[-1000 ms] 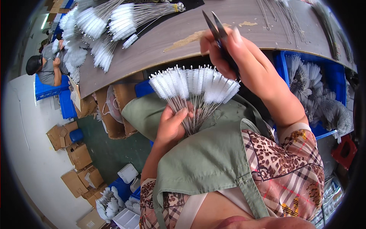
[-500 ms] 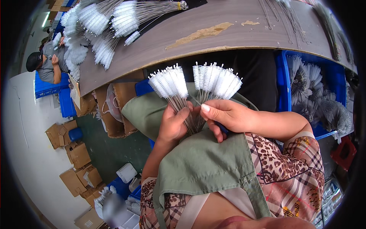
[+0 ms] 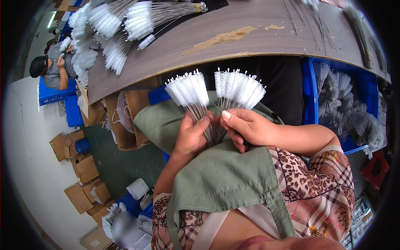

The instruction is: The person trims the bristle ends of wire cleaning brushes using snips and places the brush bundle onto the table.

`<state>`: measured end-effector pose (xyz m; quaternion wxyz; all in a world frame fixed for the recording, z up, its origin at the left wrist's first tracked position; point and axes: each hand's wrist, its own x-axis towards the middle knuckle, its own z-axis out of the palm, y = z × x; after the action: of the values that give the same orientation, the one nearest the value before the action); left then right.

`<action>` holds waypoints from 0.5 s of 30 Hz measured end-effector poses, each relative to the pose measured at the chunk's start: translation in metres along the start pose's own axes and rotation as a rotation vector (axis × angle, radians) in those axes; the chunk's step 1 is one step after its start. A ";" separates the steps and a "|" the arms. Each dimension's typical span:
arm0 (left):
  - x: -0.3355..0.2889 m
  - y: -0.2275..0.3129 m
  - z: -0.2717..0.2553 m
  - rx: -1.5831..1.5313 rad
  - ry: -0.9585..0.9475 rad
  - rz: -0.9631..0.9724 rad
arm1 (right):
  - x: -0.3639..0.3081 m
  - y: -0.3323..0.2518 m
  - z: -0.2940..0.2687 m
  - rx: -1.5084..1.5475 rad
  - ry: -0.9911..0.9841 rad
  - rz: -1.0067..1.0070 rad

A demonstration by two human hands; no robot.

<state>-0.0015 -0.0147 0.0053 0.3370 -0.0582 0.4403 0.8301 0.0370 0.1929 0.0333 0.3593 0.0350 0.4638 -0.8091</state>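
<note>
Brushes (image 3: 188, 89) with white bristle heads and thin wire stems stand fanned in front of the person's apron (image 3: 221, 179), heads pointing toward the table (image 3: 266, 43), split into two clusters with a gap between. The left hand (image 3: 191, 135) is closed around the stems, its thumb laid across the front of the left cluster. The right hand (image 3: 252, 128) is at the other cluster's stems, fingers curled and thumb pointing at the gap; a thin grey strip (image 3: 215, 106) runs up from its thumb tip, and a bit of something dark shows below its fingers. Whether these fingers are pressed fully together, and on what, I cannot tell, since the hand itself covers most of it. More brush bundles (image 3: 139, 21) lie heaped at the table's left, one tied with a yellow band (image 3: 197, 7) near its looped ends. Loose looped wires (image 3: 318, 29) lie toward the table's right. Beside the person's right arm, a blue bin (image 3: 308, 91) holds further brushes, some of them hanging over its near edge. At far left, a co-worker (image 3: 58, 68) in a dark cap sits near blue crates (image 3: 53, 93), and cardboard boxes (image 3: 85, 168) line the green floor (image 3: 121, 166) along the white wall (image 3: 35, 141).
</note>
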 end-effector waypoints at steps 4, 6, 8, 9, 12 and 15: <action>0.001 -0.002 -0.006 0.018 0.010 0.004 | 0.002 0.007 -0.003 -0.019 0.006 -0.043; 0.001 -0.002 -0.005 -0.003 -0.003 -0.005 | 0.002 0.006 -0.002 -0.018 0.015 -0.044; 0.000 -0.001 -0.006 0.004 -0.006 -0.006 | 0.002 0.006 -0.001 -0.019 0.020 -0.042; 0.000 -0.001 -0.006 0.007 -0.008 -0.003 | 0.003 0.006 -0.001 -0.019 0.015 -0.045; 0.001 -0.001 -0.003 0.024 0.002 0.002 | 0.002 0.007 -0.002 -0.024 0.016 -0.057; 0.001 -0.001 -0.002 0.039 -0.004 0.019 | 0.003 0.010 -0.002 -0.037 0.007 -0.077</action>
<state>-0.0015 -0.0154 0.0032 0.3309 -0.0459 0.4564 0.8247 0.0399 0.1901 0.0238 0.3267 0.0135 0.4810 -0.8135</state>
